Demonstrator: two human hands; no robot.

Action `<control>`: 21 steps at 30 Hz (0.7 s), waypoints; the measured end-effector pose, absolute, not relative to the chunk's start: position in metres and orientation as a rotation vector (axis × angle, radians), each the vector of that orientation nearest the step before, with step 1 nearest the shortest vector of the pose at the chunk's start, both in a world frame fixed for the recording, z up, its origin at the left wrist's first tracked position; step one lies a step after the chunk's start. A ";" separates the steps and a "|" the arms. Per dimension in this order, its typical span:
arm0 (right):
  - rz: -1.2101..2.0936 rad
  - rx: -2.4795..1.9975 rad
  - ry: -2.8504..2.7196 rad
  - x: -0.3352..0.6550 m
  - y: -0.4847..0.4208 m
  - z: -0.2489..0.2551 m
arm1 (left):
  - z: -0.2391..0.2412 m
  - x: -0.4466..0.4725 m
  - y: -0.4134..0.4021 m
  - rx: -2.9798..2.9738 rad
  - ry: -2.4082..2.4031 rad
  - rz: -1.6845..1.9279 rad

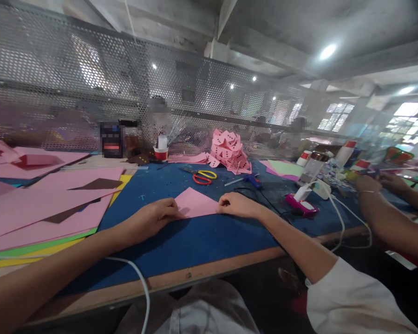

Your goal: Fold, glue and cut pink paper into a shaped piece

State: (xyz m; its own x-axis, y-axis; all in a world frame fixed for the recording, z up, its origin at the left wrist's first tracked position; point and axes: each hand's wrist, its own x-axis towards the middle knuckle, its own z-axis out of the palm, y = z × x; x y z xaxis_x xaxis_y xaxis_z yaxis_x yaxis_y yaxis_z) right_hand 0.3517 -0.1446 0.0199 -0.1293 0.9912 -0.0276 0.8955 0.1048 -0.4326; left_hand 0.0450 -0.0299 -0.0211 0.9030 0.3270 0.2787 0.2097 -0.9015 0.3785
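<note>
A pink sheet of paper [197, 203], folded into a pointed shape, lies on the blue tabletop [209, 246] with its tip facing away from me. My left hand [160, 215] pinches its left corner. At the opposite corner, my right hand [235, 205] has its fingers closed on the edge. Just beyond the paper lie scissors [204, 177] with one red and one yellow handle. A blue glue gun [252, 181] with a stick in its back rests to the right of them.
Stacked pink sheets [48, 199] spread over the left side. Behind the scissors stands a pile of cut pink pieces [230, 150] near the mesh screen [118, 93]. A magenta device [301, 205] with a white cable sits right. A co-worker's arms [379, 208] reach in at far right.
</note>
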 end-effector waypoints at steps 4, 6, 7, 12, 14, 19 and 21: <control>0.495 -1.895 -2.080 0.357 -0.149 0.020 | -0.020 0.046 -0.031 2.718 0.394 0.493; 0.497 -1.900 -2.078 0.359 -0.151 0.020 | -0.020 0.047 -0.031 2.714 0.390 0.488; 0.496 -1.904 -2.077 0.359 -0.151 0.020 | -0.020 0.047 -0.030 2.712 0.390 0.484; 0.468 -1.936 -2.067 0.360 -0.153 0.022 | -0.022 0.046 -0.028 2.711 0.388 0.476; 0.466 -1.951 -2.060 0.361 -0.154 0.023 | -0.022 0.046 -0.028 2.713 0.384 0.469; 0.456 -1.965 -2.056 0.364 -0.158 0.024 | -0.021 0.045 -0.029 2.714 0.402 0.470; 0.452 -1.974 -2.048 0.366 -0.159 0.024 | -0.022 0.045 -0.028 2.709 0.394 0.473</control>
